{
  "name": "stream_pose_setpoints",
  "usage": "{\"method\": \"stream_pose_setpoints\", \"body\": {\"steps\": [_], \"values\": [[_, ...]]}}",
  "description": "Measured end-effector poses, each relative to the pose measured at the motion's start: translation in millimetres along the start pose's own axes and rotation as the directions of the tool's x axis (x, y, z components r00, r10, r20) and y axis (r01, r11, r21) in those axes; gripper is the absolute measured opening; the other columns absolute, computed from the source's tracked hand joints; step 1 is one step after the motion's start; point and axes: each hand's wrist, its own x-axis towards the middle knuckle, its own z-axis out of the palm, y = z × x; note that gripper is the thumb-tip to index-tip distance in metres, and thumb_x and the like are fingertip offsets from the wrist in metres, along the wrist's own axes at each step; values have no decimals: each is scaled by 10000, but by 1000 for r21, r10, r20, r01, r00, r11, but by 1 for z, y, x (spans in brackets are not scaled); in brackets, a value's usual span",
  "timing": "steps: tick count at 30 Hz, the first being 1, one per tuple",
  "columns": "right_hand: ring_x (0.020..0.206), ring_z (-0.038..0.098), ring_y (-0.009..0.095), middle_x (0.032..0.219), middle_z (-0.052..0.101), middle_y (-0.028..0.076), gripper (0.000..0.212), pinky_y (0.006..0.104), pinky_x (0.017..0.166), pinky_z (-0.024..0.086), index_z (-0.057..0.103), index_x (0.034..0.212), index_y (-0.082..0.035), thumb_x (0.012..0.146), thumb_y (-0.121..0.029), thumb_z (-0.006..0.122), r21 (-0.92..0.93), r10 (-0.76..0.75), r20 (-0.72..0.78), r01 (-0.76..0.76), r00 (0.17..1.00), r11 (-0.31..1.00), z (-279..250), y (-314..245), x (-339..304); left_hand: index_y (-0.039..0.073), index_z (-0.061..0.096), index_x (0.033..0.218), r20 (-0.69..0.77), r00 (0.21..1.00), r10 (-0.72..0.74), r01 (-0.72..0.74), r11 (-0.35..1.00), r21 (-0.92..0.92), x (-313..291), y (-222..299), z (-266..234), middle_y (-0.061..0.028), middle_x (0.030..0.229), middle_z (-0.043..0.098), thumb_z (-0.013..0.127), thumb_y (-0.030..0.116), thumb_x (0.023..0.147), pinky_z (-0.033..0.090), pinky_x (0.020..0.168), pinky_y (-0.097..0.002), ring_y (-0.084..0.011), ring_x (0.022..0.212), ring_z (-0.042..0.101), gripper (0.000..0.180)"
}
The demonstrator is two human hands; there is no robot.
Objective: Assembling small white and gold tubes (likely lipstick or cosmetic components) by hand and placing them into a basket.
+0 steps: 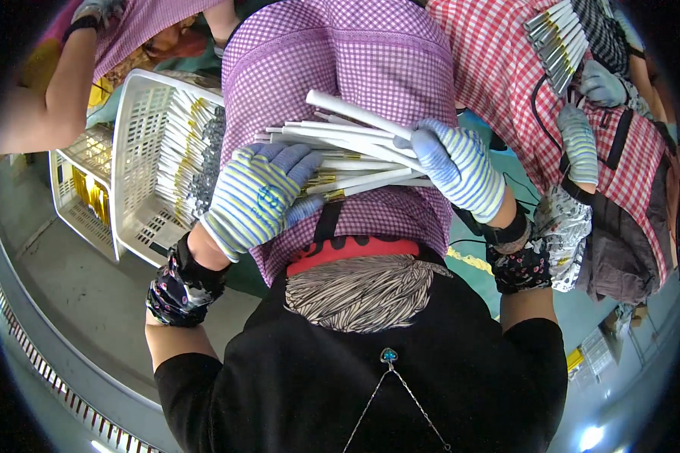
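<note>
- The left hand (pixel 258 198), in a striped knit glove, curls around the near end of a bundle of white rods (pixel 355 155), with the fingers wrapped over the gold-coloured ends and the thumb tucked beneath.
- The right hand (pixel 459 167), gloved the same way, closes on the far side of the same bundle, pinching several rods between fingers and palm; one rod stands up at a slant above the rest.
- Both hands are therefore clamped on the bundle, held in front of the person's chest against a purple checked apron (pixel 355 60).
- The rods fan out rather than lying parallel, so a good grip here seems to call for squaring them up: the left hand holding the metal ends level while the right hand draws the stray tips together.
- The slanting rod is the likeliest to slip; pressing it flat into the fan before loosening either hand looks the safer course.
- To the left, well apart from the hands, a white plastic basket (pixel 140 136) leans on its side and holds rows of similar rods, white with gold and grey ends.
- Behind it a second basket (pixel 83 189) holds some yellow pieces.
- At the upper right another person's gloved hands (pixel 582 136) are beside a separate stack of rods (pixel 557 41), in front of a red checked apron (pixel 499 45).
- A further person's bare arm (pixel 64 83) reaches in at the upper left.
</note>
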Motion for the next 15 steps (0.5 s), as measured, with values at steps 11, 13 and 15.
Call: {"method": "stream_pose_setpoints", "body": {"steps": [11,13,15], "values": [[810,673,108,930,728,48,199,255,734,541,702,1023,-43,836,10,741,189,79,-288,-24,954,982,-64,-45,0,93,708,1043,-79,995,67,-62,996,57,21,-6,-18,-90,1018,662,679,242,796,497,882,-412,-298,1073,617,290],[754,690,144,890,729,57,177,268,687,542,715,993,-68,823,-48,760,50,12,-266,1,964,999,-64,-45,7,103,715,1013,-245,957,156,-84,957,278,45,-18,-16,-74,1024,661,643,212,780,491,905,-400,-275,1095,608,267],[707,689,193,830,712,59,178,298,634,538,721,978,-99,814,-139,776,-86,-33,-263,11,964,996,-51,-40,16,111,726,957,-166,962,217,-123,887,446,74,-25,-12,-51,1027,649,621,175,736,460,973,-398,-260,1156,580,253]]}}
